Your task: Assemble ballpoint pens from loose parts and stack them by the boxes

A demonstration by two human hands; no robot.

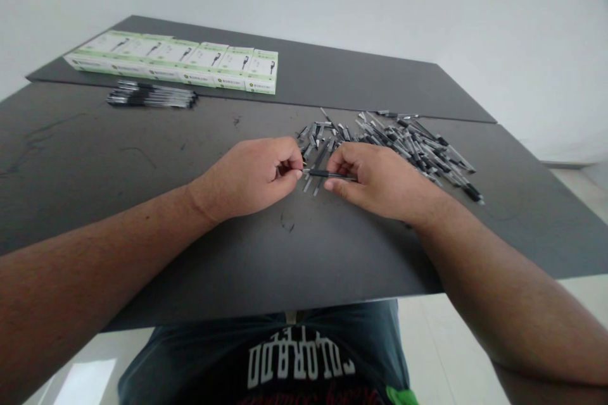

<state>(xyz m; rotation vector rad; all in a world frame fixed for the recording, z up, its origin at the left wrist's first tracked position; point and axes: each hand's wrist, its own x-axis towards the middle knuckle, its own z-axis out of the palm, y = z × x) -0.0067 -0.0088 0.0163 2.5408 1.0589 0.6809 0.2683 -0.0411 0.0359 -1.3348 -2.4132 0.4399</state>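
Back from the front edge of the dark-grey counter (294, 259), the right hand (377, 178) pinches a slim black-and-clear plastic pen (319, 173); the left hand (256, 176) closes narrowly at its end, fingertips partly hidden. Light, aligned pinches would serve best.

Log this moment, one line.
right hand: holds pen | left hand: pinches its left end | loose pens: beyond right hand | boxes: far left

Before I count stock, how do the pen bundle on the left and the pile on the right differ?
The bundle is neatly aligned; the pile is jumbled. The bundle is compact; the pile spreads wider. The bundle sits near the boxes; the pile, beside the right hand. Both mix black and clear.
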